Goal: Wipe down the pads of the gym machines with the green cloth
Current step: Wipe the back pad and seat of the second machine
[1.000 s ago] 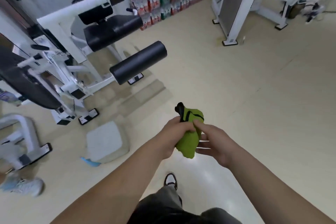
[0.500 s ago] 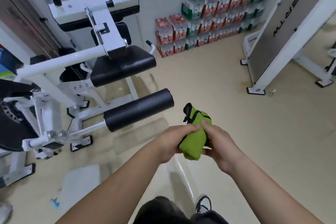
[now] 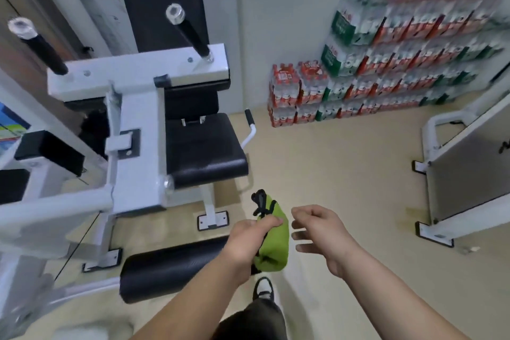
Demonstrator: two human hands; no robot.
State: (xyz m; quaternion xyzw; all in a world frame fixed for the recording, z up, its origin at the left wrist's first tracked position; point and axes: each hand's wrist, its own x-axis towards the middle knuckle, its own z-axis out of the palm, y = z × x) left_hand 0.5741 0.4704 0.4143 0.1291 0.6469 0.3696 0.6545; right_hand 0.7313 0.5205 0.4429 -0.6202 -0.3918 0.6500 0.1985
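My left hand (image 3: 252,237) grips the bunched green cloth (image 3: 273,243), whose black loop sticks up above my fingers. Just right of the cloth, my right hand (image 3: 321,232) hangs free with loosely curled fingers and holds nothing. A white gym machine stands in front of me on the left. Its black seat pad (image 3: 204,152) and tall black back pad (image 3: 162,5) face me. A black roller pad (image 3: 171,270) lies low, partly hidden under my left forearm.
Two black-gripped handles (image 3: 187,30) rise from the machine's white crossbeam. Shrink-wrapped packs of bottled water (image 3: 386,63) are stacked against the far wall. Another white machine frame (image 3: 463,174) stands at the right. Beige floor lies between them. My shoe (image 3: 263,288) shows below.
My right hand has let go of the cloth and moved off to the right. I have stepped closer to the machine, and its seat and back pad now fill the left.
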